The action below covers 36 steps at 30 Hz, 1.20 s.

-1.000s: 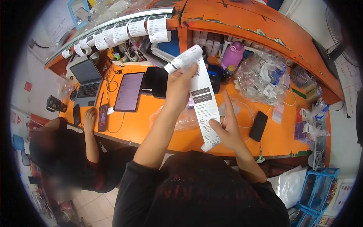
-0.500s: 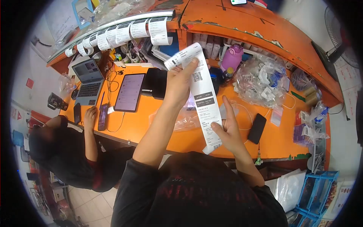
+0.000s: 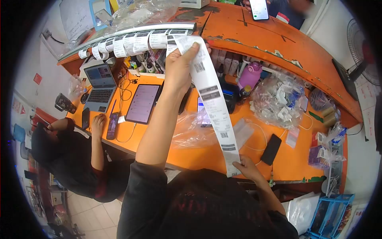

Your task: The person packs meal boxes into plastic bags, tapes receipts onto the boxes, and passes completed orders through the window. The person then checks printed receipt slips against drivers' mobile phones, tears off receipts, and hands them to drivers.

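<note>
A long printed paper receipt [image 3: 215,107] stretches slantwise between my hands above the orange desk. My left hand [image 3: 181,65] pinches its upper end, thumb on the printed face. Down at the lower end, my right hand [image 3: 247,168] grips the strip's edge near its bottom. The paper bears black bars, text and square codes. Behind my left hand, a row of similar receipts [image 3: 135,43] hangs from a metal rail [image 3: 131,32]. Close to my right hand lies a black phone [image 3: 271,149].
A tablet [image 3: 140,103] and a laptop [image 3: 101,91] lie on the left, beside a seated person [image 3: 79,159]. A purple bottle [image 3: 250,75] and a bag of crumpled plastic [image 3: 278,99] stand right. Across the counter, another person's hand holds a phone [image 3: 259,8].
My hands have moved apart, drawing the receipt out longer and straighter. My left hand has risen slightly, while my right has dropped toward the desk's front edge. The person across the counter has come into view.
</note>
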Tool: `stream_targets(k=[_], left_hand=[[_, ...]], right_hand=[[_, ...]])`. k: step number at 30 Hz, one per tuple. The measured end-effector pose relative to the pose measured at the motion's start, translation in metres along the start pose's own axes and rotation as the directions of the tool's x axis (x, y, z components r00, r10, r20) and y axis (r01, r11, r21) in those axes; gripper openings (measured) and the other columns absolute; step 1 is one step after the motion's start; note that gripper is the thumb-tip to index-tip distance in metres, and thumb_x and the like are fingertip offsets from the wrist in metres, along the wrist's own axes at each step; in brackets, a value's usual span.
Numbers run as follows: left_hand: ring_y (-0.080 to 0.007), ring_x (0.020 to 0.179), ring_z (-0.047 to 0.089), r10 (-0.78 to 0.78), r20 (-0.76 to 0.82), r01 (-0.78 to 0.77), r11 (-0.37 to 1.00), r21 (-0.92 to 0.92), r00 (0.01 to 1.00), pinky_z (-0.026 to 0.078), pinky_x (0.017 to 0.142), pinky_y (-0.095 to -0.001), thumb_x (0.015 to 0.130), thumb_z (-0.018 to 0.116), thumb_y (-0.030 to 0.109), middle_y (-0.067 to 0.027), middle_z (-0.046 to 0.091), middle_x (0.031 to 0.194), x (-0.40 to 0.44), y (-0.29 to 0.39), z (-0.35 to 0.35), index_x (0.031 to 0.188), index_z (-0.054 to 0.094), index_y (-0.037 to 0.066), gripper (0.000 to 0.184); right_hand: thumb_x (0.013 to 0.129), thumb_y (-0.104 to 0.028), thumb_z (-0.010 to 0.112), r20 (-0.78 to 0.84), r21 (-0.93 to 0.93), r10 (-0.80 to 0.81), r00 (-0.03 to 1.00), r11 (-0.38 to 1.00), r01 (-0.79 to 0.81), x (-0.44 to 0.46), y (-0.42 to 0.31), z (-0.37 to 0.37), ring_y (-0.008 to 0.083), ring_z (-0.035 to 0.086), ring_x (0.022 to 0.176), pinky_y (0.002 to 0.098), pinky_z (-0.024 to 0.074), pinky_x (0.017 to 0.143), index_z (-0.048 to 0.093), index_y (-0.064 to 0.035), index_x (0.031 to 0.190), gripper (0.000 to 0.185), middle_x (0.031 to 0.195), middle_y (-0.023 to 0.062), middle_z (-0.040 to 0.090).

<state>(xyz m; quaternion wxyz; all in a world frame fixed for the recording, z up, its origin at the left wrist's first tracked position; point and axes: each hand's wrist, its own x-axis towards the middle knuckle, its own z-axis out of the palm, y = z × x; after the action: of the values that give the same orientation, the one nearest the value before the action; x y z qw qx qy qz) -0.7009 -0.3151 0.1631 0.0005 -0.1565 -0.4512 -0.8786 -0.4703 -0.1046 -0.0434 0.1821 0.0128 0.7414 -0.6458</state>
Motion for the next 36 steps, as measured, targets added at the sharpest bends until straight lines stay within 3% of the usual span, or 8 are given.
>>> stream_targets(k=[5, 7, 26, 28, 30, 32, 34, 36], left_hand=[[-0.0199, 0.080, 0.062, 0.080, -0.007, -0.080, 0.997, 0.002, 0.997, 0.052, 0.065, -0.0295, 0.084, 0.051, 0.006, -0.0144, 0.062, 0.088, 0.013, 0.000, 0.005, 0.099, 0.054, -0.004, 0.018], [-0.0217, 0.085, 0.061, 0.109, 0.024, -0.110, 0.993, 0.040, 0.994, 0.053, 0.066, -0.0305, 0.085, 0.048, 0.006, -0.0160, 0.061, 0.092, 0.015, 0.001, 0.010, 0.103, 0.050, -0.006, 0.021], [-0.0280, 0.090, 0.060, 0.152, 0.213, -0.150, 0.988, -0.026, 0.965, 0.054, 0.068, -0.0351, 0.088, 0.039, 0.002, -0.0225, 0.055, 0.100, 0.037, 0.021, 0.029, 0.111, 0.024, 0.001, 0.028], [-0.0255, 0.091, 0.059, 0.037, 0.160, -0.037, 0.999, -0.004, 0.986, 0.052, 0.076, -0.0353, 0.087, 0.040, 0.002, -0.0206, 0.055, 0.102, 0.021, 0.014, 0.041, 0.119, 0.030, -0.004, 0.034], [-0.0254, 0.088, 0.060, -0.037, 0.200, 0.039, 0.999, -0.006, 0.979, 0.051, 0.075, -0.0364, 0.087, 0.041, 0.001, -0.0208, 0.055, 0.102, 0.001, -0.001, 0.054, 0.130, 0.011, 0.001, 0.053], [-0.0245, 0.087, 0.061, -0.113, 0.273, 0.117, 0.993, 0.002, 0.955, 0.051, 0.075, -0.0356, 0.086, 0.042, 0.001, -0.0204, 0.055, 0.102, -0.015, -0.022, 0.059, 0.135, -0.002, 0.006, 0.066], [-0.0200, 0.093, 0.056, -0.131, 0.285, 0.090, 0.984, 0.156, 0.950, 0.047, 0.078, -0.0306, 0.084, 0.046, -0.001, -0.0178, 0.049, 0.111, -0.024, -0.044, 0.060, 0.136, -0.001, 0.005, 0.070], [-0.0170, 0.101, 0.050, -0.095, 0.344, 0.015, 0.974, 0.227, 0.934, 0.042, 0.083, -0.0270, 0.082, 0.049, -0.003, -0.0160, 0.043, 0.118, -0.035, -0.065, 0.058, 0.136, 0.000, 0.005, 0.074]], right_hand=[[0.084, -0.003, 0.051, -0.030, -0.017, 0.090, 0.996, 0.996, -0.090, -0.018, 0.029, -0.007, 0.0127, 0.058, 0.078, 0.0259, 0.0469, 0.068, 0.050, 0.0064, 0.105, 0.023, 0.091, 0.0088, 0.061], [0.084, -0.002, 0.050, 0.005, 0.206, 0.185, 0.983, 0.961, -0.182, -0.026, 0.011, -0.004, 0.0137, 0.058, 0.080, 0.0269, 0.0473, 0.071, 0.049, 0.0066, 0.106, 0.024, 0.093, 0.0092, 0.060], [0.082, -0.005, 0.053, -0.038, 0.141, 0.292, 0.956, 0.948, -0.284, -0.034, 0.042, -0.016, 0.0171, 0.058, 0.085, 0.0295, 0.0465, 0.075, 0.049, 0.0046, 0.108, 0.028, 0.095, 0.0098, 0.061], [0.078, -0.014, 0.061, 0.232, -0.498, 0.307, 0.923, 0.853, -0.159, -0.032, 0.004, -0.025, 0.0217, 0.055, 0.095, 0.0334, 0.0428, 0.083, 0.047, 0.0021, 0.114, 0.043, 0.102, 0.0122, 0.059], [0.071, -0.026, 0.068, 0.301, -0.322, -0.009, 0.954, 0.940, 0.110, -0.021, -0.018, -0.032, 0.0251, 0.045, 0.110, 0.0365, 0.0349, 0.093, 0.039, -0.0005, 0.124, 0.066, 0.118, 0.0149, 0.050], [0.071, -0.027, 0.068, 0.103, -0.259, -0.189, 0.977, 0.943, 0.209, -0.003, -0.060, -0.030, 0.0266, 0.029, 0.124, 0.0362, 0.0247, 0.100, 0.025, 0.0004, 0.131, 0.079, 0.133, 0.0195, 0.031], [0.071, -0.026, 0.067, -0.227, 0.302, -0.471, 0.852, 0.798, 0.521, 0.033, -0.063, -0.021, 0.0272, 0.017, 0.129, 0.0380, 0.0180, 0.102, 0.017, -0.0011, 0.134, 0.085, 0.139, 0.0182, 0.018], [0.071, -0.027, 0.066, -0.295, -0.017, -0.616, 0.731, 0.768, 0.640, 0.049, -0.099, -0.018, 0.0271, 0.016, 0.127, 0.0405, 0.0161, 0.102, 0.018, -0.0019, 0.134, 0.083, 0.137, 0.0168, 0.019]])
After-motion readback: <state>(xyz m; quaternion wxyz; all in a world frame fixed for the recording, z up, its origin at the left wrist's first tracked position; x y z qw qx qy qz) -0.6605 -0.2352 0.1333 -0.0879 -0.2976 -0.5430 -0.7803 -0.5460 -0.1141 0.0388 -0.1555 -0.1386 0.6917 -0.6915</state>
